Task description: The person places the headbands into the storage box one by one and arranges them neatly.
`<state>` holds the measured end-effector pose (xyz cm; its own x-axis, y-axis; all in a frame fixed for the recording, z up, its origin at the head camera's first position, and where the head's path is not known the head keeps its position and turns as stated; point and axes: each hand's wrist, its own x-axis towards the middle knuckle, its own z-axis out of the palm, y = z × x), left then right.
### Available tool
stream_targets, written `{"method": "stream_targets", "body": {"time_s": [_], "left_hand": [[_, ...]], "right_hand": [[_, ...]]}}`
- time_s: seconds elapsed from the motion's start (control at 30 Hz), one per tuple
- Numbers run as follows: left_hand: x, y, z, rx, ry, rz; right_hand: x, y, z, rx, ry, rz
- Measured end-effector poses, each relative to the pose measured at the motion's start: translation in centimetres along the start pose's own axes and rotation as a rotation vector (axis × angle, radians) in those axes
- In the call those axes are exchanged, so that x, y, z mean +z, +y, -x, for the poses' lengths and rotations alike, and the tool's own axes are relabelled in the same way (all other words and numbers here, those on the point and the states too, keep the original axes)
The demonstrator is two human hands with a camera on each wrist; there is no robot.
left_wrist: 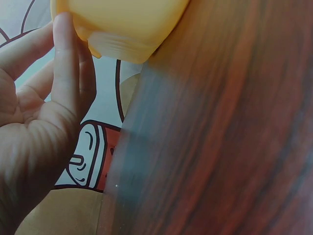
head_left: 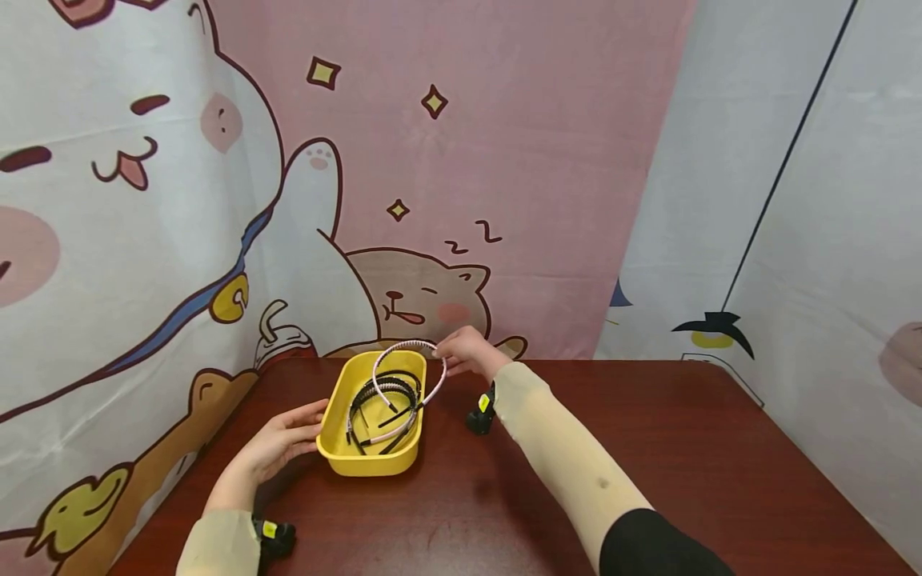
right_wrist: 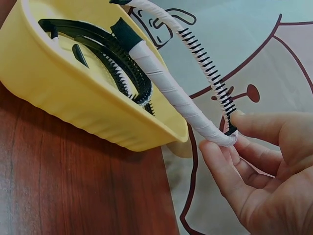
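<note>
In the head view, my right hand (head_left: 468,352) pinches a pale pink headband (head_left: 376,370) by its curved top, between thumb and fingers. Its wrapped band, dark tips and black inner teeth show close up in the right wrist view. The headband leans over a yellow bin (head_left: 333,458), one end down among other headbands (head_left: 394,386), mostly black, lying inside. My left hand (head_left: 284,440) is at the bin's left wall, fingers fairly straight with their tips on the rim and outer side. From the left wrist, those fingers (left_wrist: 66,63) touch the yellow wall.
The bin stands on a dark red-brown wooden table (head_left: 446,520), near its far edge. A cloth backdrop (head_left: 547,160) printed with cartoon animals hangs behind the table and along its sides. A black wrist device (head_left: 481,412) is strapped to each forearm.
</note>
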<state>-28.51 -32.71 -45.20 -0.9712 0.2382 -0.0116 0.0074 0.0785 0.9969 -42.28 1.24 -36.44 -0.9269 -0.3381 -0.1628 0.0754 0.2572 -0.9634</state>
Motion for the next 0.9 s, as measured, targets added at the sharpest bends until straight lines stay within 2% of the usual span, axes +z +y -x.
{"method": "stream_targets", "body": {"time_s": [0.53,0.9], "left_hand": [[0.0,-0.1,-0.2,-0.003,-0.004,0.016],[-0.1,-0.2,-0.4,-0.009,0.004,0.032]], "right_hand": [[2.1,0.1,-0.4,0.013,-0.017,0.024],[3.6,0.2,-0.5,-0.015,0.007,0.038]]}}
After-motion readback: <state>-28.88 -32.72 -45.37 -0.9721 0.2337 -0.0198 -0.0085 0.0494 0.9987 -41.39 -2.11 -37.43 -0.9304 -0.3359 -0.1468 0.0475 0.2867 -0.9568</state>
